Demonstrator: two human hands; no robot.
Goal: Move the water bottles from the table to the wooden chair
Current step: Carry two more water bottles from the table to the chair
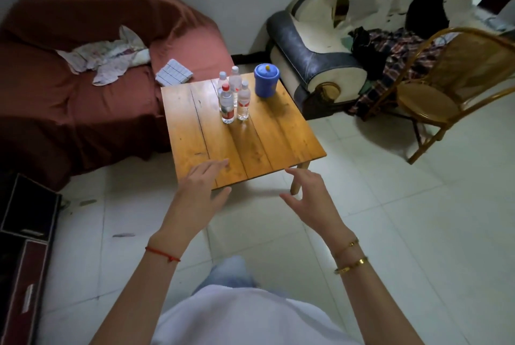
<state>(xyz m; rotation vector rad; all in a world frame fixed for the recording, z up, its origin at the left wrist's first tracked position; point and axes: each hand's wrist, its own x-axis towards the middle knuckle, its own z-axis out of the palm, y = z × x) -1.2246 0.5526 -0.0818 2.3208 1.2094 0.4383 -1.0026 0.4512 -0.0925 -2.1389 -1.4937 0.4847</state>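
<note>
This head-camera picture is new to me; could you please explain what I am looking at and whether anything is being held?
There is no machine here: a person wears a wide-angle camera on the head, looking forward and down, so you see their own arms. The left hand and right hand reach forward, open and empty, near the front edge of a small wooden table. On it stand four clear water bottles in a tight cluster, with a blue lidded container beside them. The wooden chair, at the right, has nothing on its round seat.
</note>
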